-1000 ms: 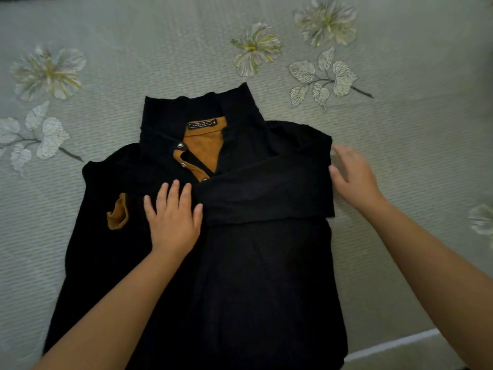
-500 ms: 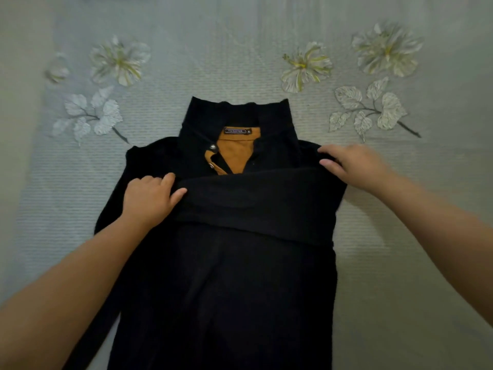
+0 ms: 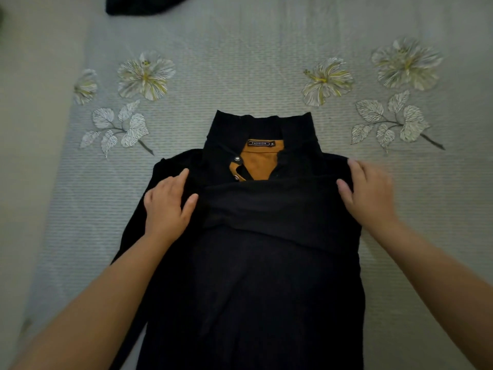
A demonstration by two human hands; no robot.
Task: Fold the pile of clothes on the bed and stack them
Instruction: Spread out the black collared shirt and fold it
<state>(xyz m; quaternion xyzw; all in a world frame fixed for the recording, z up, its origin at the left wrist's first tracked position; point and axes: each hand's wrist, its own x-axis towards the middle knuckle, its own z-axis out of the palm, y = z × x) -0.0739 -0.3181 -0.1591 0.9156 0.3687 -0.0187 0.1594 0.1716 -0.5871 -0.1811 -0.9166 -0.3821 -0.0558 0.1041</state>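
Note:
A black shirt (image 3: 253,276) with a mustard-lined collar (image 3: 260,162) lies face up on the flowered bedsheet (image 3: 240,76), collar pointing away from me. One sleeve is folded across the chest (image 3: 269,206) as a band. My left hand (image 3: 166,206) sits on the shirt's left shoulder, fingers bent into the fabric and thumb out toward the folded sleeve. My right hand (image 3: 369,194) lies flat on the right shoulder at the fold's edge. The other sleeve trails down at the lower left (image 3: 130,244).
Another dark garment (image 3: 144,5) pokes in at the top edge of the bed. A plain beige strip (image 3: 32,156) runs along the left side of the sheet. Flower prints lie left and right of the collar.
My left hand slid from the chest out to the left shoulder and bent its fingers into the cloth. My right hand moved up onto the right shoulder. The view shifted so the shirt sits centred.

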